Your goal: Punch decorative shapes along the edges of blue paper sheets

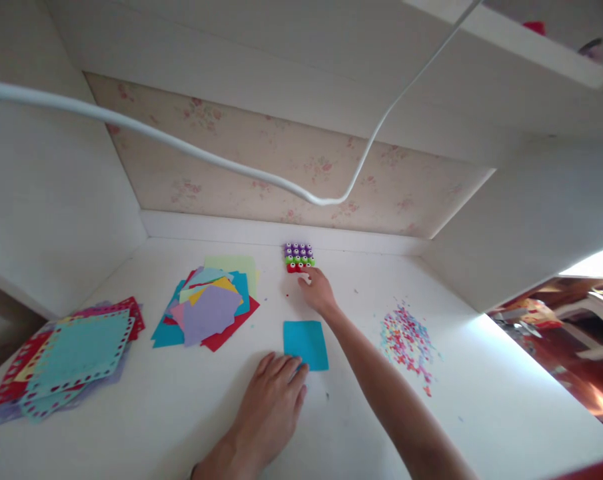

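Observation:
My left hand (274, 400) lies flat on the white desk (181, 413), fingers spread, its fingertips on the near edge of a blue paper square (306, 343). My right hand (317, 288) reaches far forward to a block of small craft punches (299, 256) in purple, green and red rows by the back wall. Its fingers are curled at the block's near red row, round a small white-topped piece whose grip I cannot make out.
A fanned stack of coloured paper squares (208, 307) lies left of centre. A pile of squares with punched borders (66, 357) sits at the far left. Punched confetti (408, 340) is scattered on the right. A white cable (261, 177) hangs across the view.

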Action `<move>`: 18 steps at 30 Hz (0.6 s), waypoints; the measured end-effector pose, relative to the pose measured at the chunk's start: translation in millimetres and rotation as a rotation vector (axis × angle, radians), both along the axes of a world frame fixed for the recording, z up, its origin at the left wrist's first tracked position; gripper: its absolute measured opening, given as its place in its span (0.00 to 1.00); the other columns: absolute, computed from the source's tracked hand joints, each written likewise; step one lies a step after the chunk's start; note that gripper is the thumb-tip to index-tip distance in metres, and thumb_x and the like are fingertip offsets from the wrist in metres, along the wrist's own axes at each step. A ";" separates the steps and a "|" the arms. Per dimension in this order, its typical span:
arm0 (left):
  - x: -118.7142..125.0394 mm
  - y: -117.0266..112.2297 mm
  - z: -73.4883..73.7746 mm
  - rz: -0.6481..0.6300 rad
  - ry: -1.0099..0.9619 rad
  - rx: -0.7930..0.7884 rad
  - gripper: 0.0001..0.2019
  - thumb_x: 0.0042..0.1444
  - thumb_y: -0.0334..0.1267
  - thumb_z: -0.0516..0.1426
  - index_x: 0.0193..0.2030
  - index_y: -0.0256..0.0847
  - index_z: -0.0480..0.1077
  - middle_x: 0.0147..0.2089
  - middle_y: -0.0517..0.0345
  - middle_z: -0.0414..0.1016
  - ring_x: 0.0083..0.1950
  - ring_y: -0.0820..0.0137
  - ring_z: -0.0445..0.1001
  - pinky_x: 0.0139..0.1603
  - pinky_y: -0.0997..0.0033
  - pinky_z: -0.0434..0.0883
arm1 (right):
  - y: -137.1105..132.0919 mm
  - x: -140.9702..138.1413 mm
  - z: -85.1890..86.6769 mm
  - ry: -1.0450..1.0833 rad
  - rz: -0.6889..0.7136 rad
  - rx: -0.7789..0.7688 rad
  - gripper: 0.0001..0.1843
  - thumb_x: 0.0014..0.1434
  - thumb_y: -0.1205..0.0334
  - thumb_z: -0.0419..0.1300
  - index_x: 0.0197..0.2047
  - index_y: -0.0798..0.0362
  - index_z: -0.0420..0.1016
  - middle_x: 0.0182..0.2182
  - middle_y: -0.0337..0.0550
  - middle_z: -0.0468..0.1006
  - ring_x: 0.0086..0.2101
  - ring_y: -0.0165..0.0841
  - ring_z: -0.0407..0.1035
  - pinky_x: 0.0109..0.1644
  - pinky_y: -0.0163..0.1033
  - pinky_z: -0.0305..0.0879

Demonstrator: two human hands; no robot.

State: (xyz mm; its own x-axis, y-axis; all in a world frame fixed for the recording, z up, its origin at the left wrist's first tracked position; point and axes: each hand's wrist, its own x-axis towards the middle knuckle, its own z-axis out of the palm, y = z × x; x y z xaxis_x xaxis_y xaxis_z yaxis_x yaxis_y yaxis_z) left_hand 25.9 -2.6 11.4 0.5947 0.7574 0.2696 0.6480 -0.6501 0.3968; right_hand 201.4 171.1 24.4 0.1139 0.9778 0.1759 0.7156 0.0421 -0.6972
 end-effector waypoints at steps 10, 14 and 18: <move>-3.6 7.9 -2.2 -0.034 -0.008 -0.074 0.17 0.69 0.35 0.51 0.62 0.45 0.69 0.62 0.53 0.74 0.63 0.58 0.71 0.67 0.40 0.58 | 23.1 26.4 -6.8 -0.160 -0.051 -0.010 0.12 0.66 0.60 0.60 0.52 0.53 0.74 0.53 0.50 0.74 0.51 0.41 0.70 0.58 0.53 0.64; 0.9 6.3 -2.9 -0.061 -0.041 -0.036 0.17 0.68 0.33 0.51 0.60 0.47 0.70 0.64 0.52 0.72 0.62 0.59 0.72 0.67 0.41 0.60 | 5.4 24.6 -5.3 -0.075 -0.027 0.013 0.14 0.62 0.64 0.60 0.52 0.51 0.72 0.48 0.48 0.78 0.48 0.39 0.73 0.55 0.46 0.66; -2.2 11.8 3.4 0.030 -0.149 0.029 0.15 0.66 0.30 0.51 0.55 0.45 0.73 0.56 0.52 0.76 0.55 0.60 0.75 0.59 0.51 0.69 | -43.2 10.2 1.3 0.047 0.155 0.029 0.18 0.61 0.59 0.62 0.54 0.50 0.71 0.44 0.44 0.81 0.43 0.35 0.76 0.49 0.39 0.71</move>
